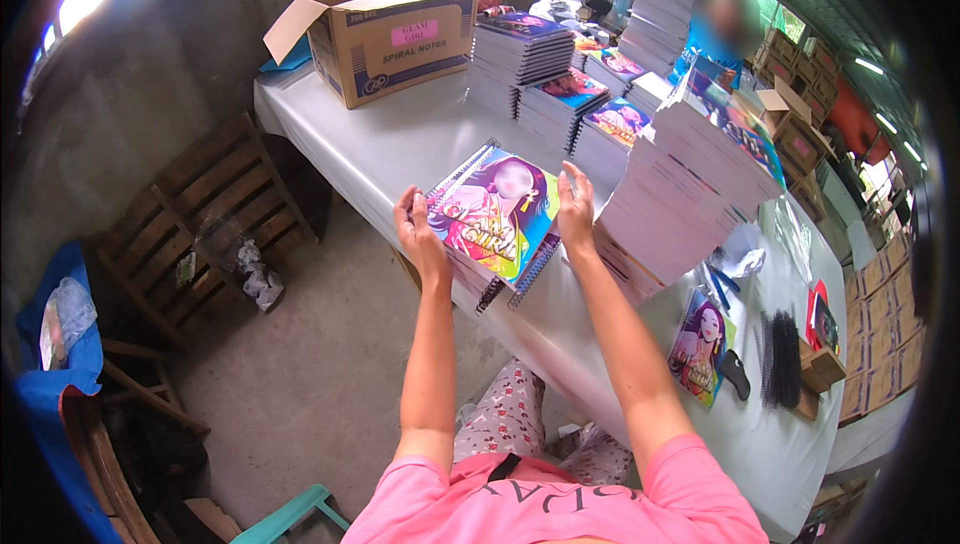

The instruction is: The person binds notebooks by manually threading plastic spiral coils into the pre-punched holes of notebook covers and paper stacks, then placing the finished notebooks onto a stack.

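Between my two hands is a small stack of spiral notebooks (492, 212) at the near edge of the covered table. The top cover is bright, with a cartoon figure with long dark hair; the coils stick out at opposite ends of the stack. My left hand (420, 234) is closed along the stack's left side, fingers pointing up. My right hand (575, 206) grips the right side the same way. The undersides of the notebooks are hidden. Just right of my right hand rises a tall, leaning pile of unbound printed sheets (670, 199).
An open cardboard box (395, 44) stands at the table's far left. Several notebook stacks (520, 49) fill the back, near a person in blue (705, 44). Black coils (780, 359) and a loose cover (700, 344) lie right. A wooden pallet (215, 219) leans left; a green stool (290, 514) is below.
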Motion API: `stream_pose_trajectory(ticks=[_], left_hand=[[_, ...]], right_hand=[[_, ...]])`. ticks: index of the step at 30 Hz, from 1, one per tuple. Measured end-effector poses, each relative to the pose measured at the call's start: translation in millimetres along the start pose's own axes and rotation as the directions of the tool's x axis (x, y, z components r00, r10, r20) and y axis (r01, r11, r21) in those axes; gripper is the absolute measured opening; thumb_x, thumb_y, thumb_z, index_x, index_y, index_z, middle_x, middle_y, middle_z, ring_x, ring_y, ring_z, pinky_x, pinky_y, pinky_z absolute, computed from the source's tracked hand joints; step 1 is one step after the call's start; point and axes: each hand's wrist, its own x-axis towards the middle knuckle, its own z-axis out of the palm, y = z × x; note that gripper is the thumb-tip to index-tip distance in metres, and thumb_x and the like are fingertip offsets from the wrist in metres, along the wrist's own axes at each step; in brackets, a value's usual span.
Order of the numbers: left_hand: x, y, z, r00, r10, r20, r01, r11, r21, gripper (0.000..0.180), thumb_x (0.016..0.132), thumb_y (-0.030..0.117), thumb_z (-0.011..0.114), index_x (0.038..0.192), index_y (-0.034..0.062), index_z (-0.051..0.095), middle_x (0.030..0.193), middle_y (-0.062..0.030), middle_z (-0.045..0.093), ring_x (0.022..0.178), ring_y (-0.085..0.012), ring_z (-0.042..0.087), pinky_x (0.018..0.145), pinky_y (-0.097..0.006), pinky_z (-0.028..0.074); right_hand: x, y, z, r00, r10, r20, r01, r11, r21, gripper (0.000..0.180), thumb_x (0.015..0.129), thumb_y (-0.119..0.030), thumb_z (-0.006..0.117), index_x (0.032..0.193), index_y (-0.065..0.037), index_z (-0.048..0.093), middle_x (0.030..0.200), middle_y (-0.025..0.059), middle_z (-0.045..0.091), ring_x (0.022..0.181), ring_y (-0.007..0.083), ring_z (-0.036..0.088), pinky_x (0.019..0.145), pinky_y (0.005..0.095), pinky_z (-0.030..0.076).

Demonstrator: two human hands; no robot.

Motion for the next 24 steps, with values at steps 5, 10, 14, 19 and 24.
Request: stream_pose_trajectory(ticks=[5, 10, 14, 19, 24], left_hand=[[17, -8, -6, 1.000, -0.018, 0.004, 0.018, 0.999, -0.037, 0.023, 0.093, 0.019, 0.045, 0.095, -0.0017, 0.056, 0.092, -0.0083, 0.058, 0.083, -0.0126, 0.055, 0.077, -0.025, 0.044], [26, -2, -7, 0.998, -0.029, 0.048, 0.027, 0.999, 0.046, 0.025, 0.092, 0.017, 0.046, 0.099, -0.0033, 0.058, 0.093, -0.0093, 0.060, 0.079, -0.0133, 0.057, 0.073, -0.023, 0.046], [23, 0, -4, 0.996, -0.050, 0.078, 0.047, 0.998, 0.045, 0.027, 0.092, 0.018, 0.044, 0.096, -0.0045, 0.059, 0.089, -0.0092, 0.061, 0.078, -0.0137, 0.058, 0.072, -0.024, 0.046], [24, -4, 0, 0.999, 0.036, 0.013, -0.036, 0.999, -0.027, 0.030, 0.091, 0.019, 0.044, 0.087, -0.0053, 0.062, 0.080, -0.0084, 0.062, 0.069, -0.0127, 0.058, 0.066, -0.025, 0.046], [29, -2, -6, 0.999, -0.032, 0.044, 0.031, 0.999, 0.028, 0.041, 0.094, 0.025, 0.039, 0.089, -0.0095, 0.060, 0.083, -0.0128, 0.063, 0.074, -0.0170, 0.060, 0.071, -0.029, 0.047]], right_hand=[[7, -3, 8, 0.899, 0.416, 0.134, -0.437, 0.845, 0.307, 0.055, 0.094, -0.049, 0.036, 0.112, -0.002, 0.058, 0.125, 0.0165, 0.050, 0.121, 0.0271, 0.041, 0.101, 0.0386, 0.029], [18, -4, 20, 0.854, 0.520, 0.022, -0.365, 0.568, 0.737, 0.059, 0.092, -0.050, 0.041, 0.108, 0.005, 0.057, 0.114, 0.0152, 0.053, 0.114, 0.0212, 0.043, 0.101, 0.0358, 0.027], [15, 31, 25, 0.841, 0.507, 0.188, -0.507, 0.617, 0.602, 0.067, 0.090, -0.057, 0.040, 0.104, 0.007, 0.058, 0.097, 0.0142, 0.059, 0.093, 0.0186, 0.053, 0.086, 0.0292, 0.039], [15, 40, 39, 0.845, 0.531, 0.055, -0.485, 0.720, 0.496, 0.070, 0.090, -0.059, 0.037, 0.105, 0.007, 0.058, 0.095, 0.0151, 0.061, 0.092, 0.0194, 0.054, 0.083, 0.0303, 0.040], [3, 19, 39, 0.954, 0.298, 0.019, -0.249, 0.760, 0.601, 0.064, 0.092, -0.056, 0.037, 0.118, 0.000, 0.052, 0.112, 0.0134, 0.056, 0.102, 0.0200, 0.050, 0.090, 0.0310, 0.037]])
